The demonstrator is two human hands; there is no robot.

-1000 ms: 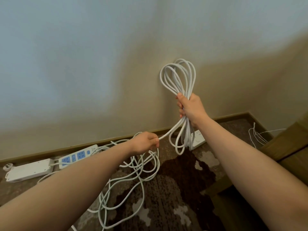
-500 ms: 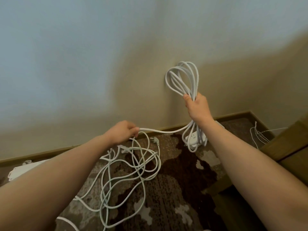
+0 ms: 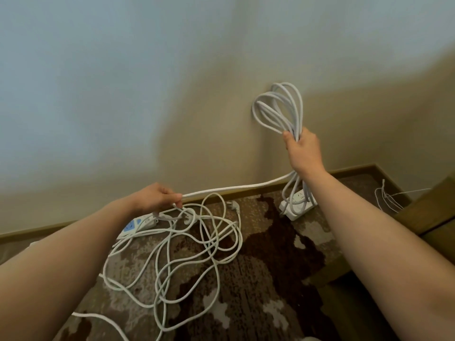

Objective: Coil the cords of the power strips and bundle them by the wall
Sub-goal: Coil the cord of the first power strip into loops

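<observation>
My right hand point(image 3: 303, 150) is raised near the wall and grips a coil of white cord point(image 3: 279, 108); loops stand above the fist and more hang below it. Under those loops a white power strip point(image 3: 297, 205) hangs or rests at the carpet; I cannot tell which. From the coil a stretch of cord point(image 3: 236, 187) runs left to my left hand point(image 3: 161, 196), which pinches it. Loose white cord point(image 3: 194, 244) lies tangled on the carpet below. A blue-and-white power strip point(image 3: 138, 225) lies partly behind my left forearm.
The wall and a brown baseboard point(image 3: 349, 169) run across the back. A patterned brown carpet point(image 3: 258, 279) covers the floor. Thin white wires point(image 3: 386, 199) lie in the right corner beside a wooden piece of furniture point(image 3: 433, 210).
My left hand has drawn the cord out leftward, away from the right hand, so the stretch between them is longer and tauter. The right hand has kept hold of the coil.
</observation>
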